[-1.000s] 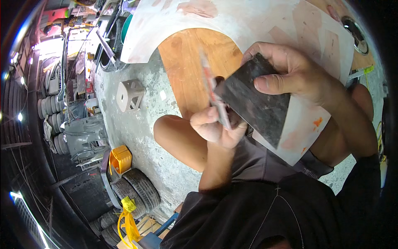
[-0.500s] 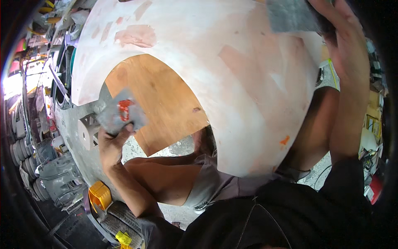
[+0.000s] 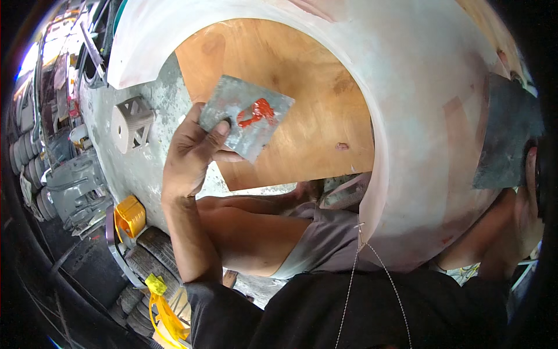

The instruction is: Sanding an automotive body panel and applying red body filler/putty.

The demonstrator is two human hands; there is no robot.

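My left hand (image 3: 195, 142) grips a thin grey metal plate (image 3: 232, 96) by its edge, thumb on top. A glossy blob of orange-red putty (image 3: 261, 110) lies on the plate. In front of me stands a curved, off-white car fender (image 3: 407, 87) with a round wheel-arch cutout and pinkish patches. At the far right, my right hand (image 3: 532, 174) holds a wide, dark grey flat spreader (image 3: 505, 134) against or just over the fender's outer face; exact contact cannot be told. Its fingers are partly hidden at the dark rim. A small reddish smear (image 3: 446, 239) marks the fender's lower end.
A wooden board (image 3: 285, 75) shows through the wheel arch. On the grey floor stands a beige plastic stool (image 3: 132, 125). A yellow container (image 3: 129, 216), stacked tires (image 3: 157, 247) and car parts (image 3: 75, 183) line the left. My bare legs (image 3: 256, 232) flank the fender's lower end.
The view has shifted to the right. My right hand has brought the spreader down from the upper fender to its right side. My left hand still holds the plate, now steadier and over the board.
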